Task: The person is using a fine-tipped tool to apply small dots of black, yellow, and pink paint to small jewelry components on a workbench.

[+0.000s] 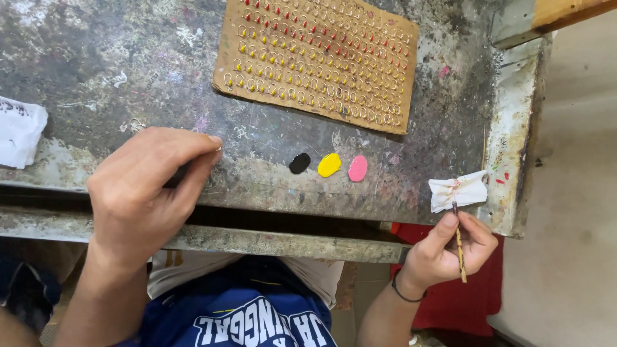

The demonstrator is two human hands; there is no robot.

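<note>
My right hand (450,247) grips a thin brown stick (459,247), its dark tip touching a crumpled white cloth (457,190) stained red and yellow near the table's right edge. My left hand (144,189) rests at the table's front edge, fingers pinched together; whether something small is between them is hidden. Between the hands lie three paint blobs: black (299,163), yellow (329,165), pink (358,168). Beyond them a brown cardboard sheet (231,38) carries rows of small metal loops with red or yellow tips.
The worn, paint-flecked metal table (128,71) has a rusty right edge (511,141). A crumpled white paper (19,132) lies at the far left. A wooden board (565,11) juts in at top right. Red fabric (469,295) hangs below the right hand.
</note>
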